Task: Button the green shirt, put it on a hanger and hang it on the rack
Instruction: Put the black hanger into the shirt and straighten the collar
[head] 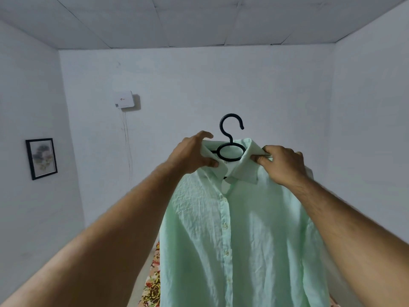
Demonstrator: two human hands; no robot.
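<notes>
One green shirt [239, 229] hangs on one black hanger [231, 138], four buttons visible. Left hand [192, 155] and right hand [282, 162] each pinch a collar side. No writing is legible.

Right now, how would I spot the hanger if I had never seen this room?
Face the white back wall; in front of it a green shirt is held up by its collar. Between the left hand and the right hand that grip that collar rises the hanger. It is the only black thing there: a thin hook above a ring.
</notes>
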